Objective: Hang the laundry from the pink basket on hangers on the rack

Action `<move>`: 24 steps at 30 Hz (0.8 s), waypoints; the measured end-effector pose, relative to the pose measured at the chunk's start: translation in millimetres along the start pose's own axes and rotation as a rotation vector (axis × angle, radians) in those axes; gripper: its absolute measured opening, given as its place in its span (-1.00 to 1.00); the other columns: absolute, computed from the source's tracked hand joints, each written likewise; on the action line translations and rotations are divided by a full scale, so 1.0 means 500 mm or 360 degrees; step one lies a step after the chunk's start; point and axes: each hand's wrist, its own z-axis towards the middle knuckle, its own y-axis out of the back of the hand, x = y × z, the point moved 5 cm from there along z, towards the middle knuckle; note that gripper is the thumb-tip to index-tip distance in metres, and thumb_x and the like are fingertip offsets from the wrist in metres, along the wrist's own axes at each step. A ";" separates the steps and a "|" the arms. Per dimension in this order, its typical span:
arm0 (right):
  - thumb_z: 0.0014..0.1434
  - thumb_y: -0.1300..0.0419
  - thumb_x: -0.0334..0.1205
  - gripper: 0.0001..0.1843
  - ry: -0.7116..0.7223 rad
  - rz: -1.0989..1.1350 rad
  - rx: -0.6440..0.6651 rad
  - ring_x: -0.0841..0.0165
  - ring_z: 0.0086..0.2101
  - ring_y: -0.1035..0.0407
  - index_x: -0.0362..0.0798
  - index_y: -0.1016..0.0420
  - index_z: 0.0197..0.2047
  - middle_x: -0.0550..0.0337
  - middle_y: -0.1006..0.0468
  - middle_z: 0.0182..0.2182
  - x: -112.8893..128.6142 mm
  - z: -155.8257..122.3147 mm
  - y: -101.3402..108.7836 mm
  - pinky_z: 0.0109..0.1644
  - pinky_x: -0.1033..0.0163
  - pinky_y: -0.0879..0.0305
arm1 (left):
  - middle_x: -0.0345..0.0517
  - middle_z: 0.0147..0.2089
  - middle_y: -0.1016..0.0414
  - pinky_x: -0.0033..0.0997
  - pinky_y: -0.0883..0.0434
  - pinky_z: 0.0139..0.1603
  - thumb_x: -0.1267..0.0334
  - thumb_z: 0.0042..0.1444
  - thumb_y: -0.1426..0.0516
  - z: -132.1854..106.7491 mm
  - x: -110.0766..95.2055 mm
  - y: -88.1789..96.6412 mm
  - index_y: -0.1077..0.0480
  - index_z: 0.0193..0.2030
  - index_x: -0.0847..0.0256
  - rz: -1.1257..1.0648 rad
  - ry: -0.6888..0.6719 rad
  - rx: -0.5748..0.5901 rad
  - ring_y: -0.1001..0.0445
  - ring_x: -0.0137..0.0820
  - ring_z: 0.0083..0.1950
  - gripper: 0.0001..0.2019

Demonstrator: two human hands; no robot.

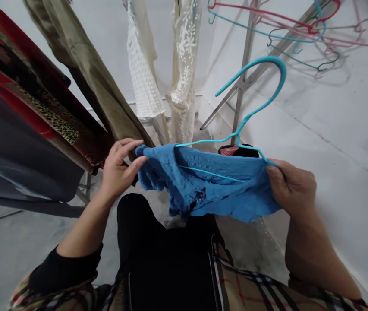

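A blue top (pixel 222 194) hangs spread on a turquoise wire hanger (pixel 208 140), held level in front of my body. The hanger's hook points up and its bottom bar shows through the top's wide neck opening. My right hand (pixel 292 185) grips the right shoulder end, thumb on the near side. At the left shoulder end, my left hand (pixel 122 162) has the cloth's edge between thumb and fingers. Its thumb and fingertips stand a little apart there. The hanger's two ends are hidden by cloth and hands. Crumpled folds hang down in the middle of the top.
Red and patterned clothes (pixel 48 112), a dark grey garment (pixel 15 155) and olive trousers (pixel 86 69) hang at left. White lace garments (pixel 185 56) hang at the back. Several coloured hangers (pixel 277 32) hang by a metal stand (pixel 242 82) beside the white wall at right.
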 end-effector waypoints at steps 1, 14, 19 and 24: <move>0.32 -0.04 -0.13 -0.70 -0.0001 0.0013 0.0014 0.42 -0.61 -0.37 -0.02 -0.58 -0.20 0.24 -0.53 -0.59 0.004 -0.001 0.001 -0.40 0.31 -0.33 | 0.04 0.02 -0.48 -0.21 -0.38 0.08 0.00 0.12 -0.19 -0.002 -0.015 -0.012 -0.46 0.04 0.13 -0.0001 -0.0050 0.0048 -0.43 -0.21 0.06 -0.60; 0.16 -0.20 -0.06 -0.80 -0.0511 0.0587 0.0335 0.27 -0.53 -0.47 0.10 -0.64 -0.28 0.16 -0.60 -0.48 -0.095 -0.063 0.050 -0.54 0.28 -0.40 | -0.19 -0.38 -0.48 -0.47 -0.36 -0.32 0.20 0.19 -0.16 0.033 -0.079 -0.062 -0.53 -0.18 0.15 -0.0481 0.0038 -0.0015 -0.43 -0.43 -0.35 -0.85; 0.01 -0.32 0.02 -0.82 -0.1108 0.0357 -0.0138 0.07 -0.51 -0.51 0.17 -0.67 -0.34 0.07 -0.63 -0.48 -0.166 -0.065 0.115 -0.57 0.12 -0.39 | 0.01 0.04 -0.47 -0.16 -0.37 0.14 0.13 0.14 -0.21 0.028 -0.062 -0.108 -0.40 0.13 0.10 -0.0374 0.0034 -0.0053 -0.43 -0.21 0.09 -0.59; 0.05 -0.28 -0.08 -0.78 -0.0939 -0.0284 -0.0484 0.05 -0.26 -0.57 0.02 -0.68 -0.29 0.00 -0.67 -0.35 -0.159 0.048 0.175 -0.25 0.11 -0.47 | 0.01 0.04 -0.50 -0.10 -0.41 0.15 0.12 0.17 -0.17 -0.039 -0.032 -0.151 -0.40 0.10 0.07 -0.0458 0.0131 0.0100 -0.47 -0.21 0.09 -0.65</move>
